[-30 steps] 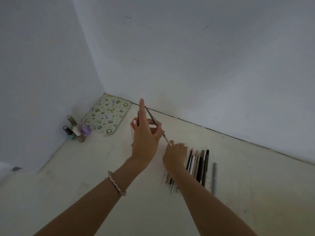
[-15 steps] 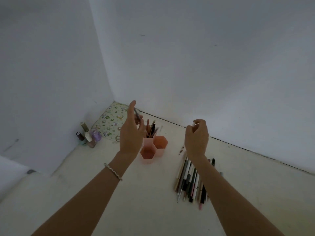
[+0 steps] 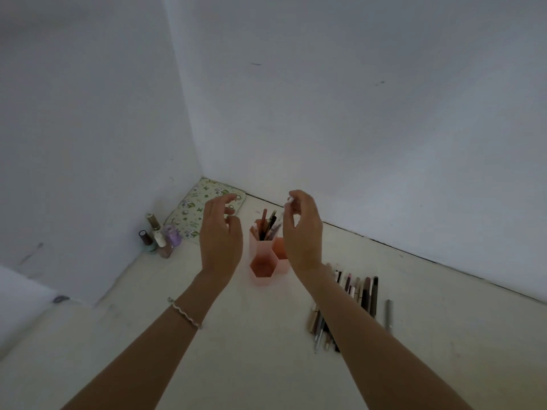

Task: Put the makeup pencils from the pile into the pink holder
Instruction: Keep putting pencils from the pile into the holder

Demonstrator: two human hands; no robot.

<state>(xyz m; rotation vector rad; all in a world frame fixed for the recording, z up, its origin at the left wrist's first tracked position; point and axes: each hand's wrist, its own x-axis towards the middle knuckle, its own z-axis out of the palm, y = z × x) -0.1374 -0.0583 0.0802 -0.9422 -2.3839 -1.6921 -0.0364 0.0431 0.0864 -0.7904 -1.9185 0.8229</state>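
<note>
Right hand (image 3: 302, 232) pinching thin pale makeup pencil (image 3: 289, 200) over pink hexagonal plastic holder (image 3: 257, 245); left hand (image 3: 220, 236) hovering beside it, loosely curled, holding nothing.

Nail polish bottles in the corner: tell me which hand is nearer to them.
Left. The left hand hovers between the nail polish bottles and the pink holder, holding nothing. The right hand, pinching a white pencil, is at the holder's other side, farther from the bottles.

R hand (image 3: 302, 232) pinching pencil (image 3: 290, 200), near pink holder (image 3: 262, 279)
</note>
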